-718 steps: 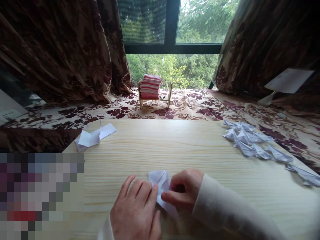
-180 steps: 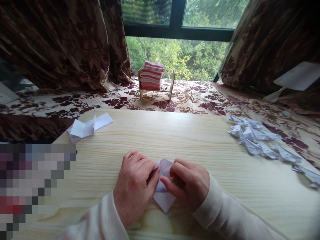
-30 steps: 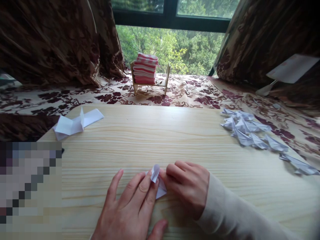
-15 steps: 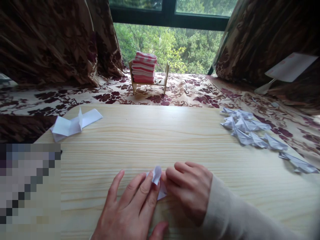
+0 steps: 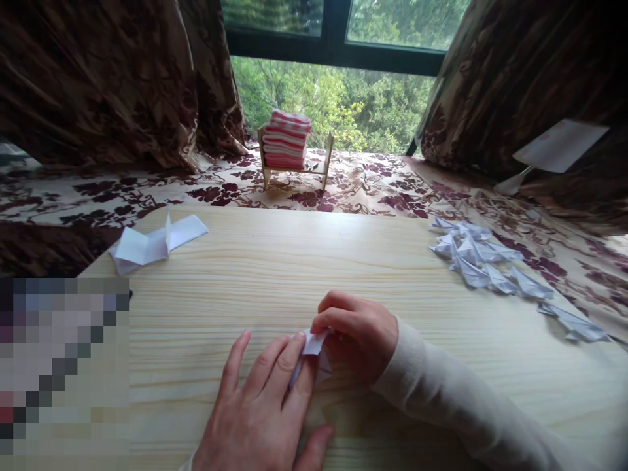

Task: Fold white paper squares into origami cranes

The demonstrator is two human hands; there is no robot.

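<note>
— Paper [image 5: 314, 343]: where does it lie?

— Lower middle of the frame, on the table [image 5: 304, 261], small and white, partly hidden between the two hands. Start with the big things, though. Dark flowered curtains [image 5: 98, 78] fill the upper left and upper right, with a window [image 5: 343, 98] and green trees between them. A flowered cloth [image 5: 373, 190] runs across the middle, behind the pale wooden table.

— And the hands?

— The left hand [image 5: 260, 412] comes up from the bottom edge, lying flat with its fingers spread, and the fingertips press on the paper's left side. The right hand [image 5: 360, 333] is curled just right of it, with thumb and forefinger pinched shut on the paper's upper edge, which stands up a little.

— What else is there?

— At the right edge of the table lies a heap of folded pieces [image 5: 478, 261], well apart from the hands. A folded sheet [image 5: 154, 242] sits at the table's upper-left corner. On the cloth by the window stands a small rack [image 5: 326, 154] holding striped towels [image 5: 287, 137]. At the lower left is a blurred patch that I cannot make out.
</note>
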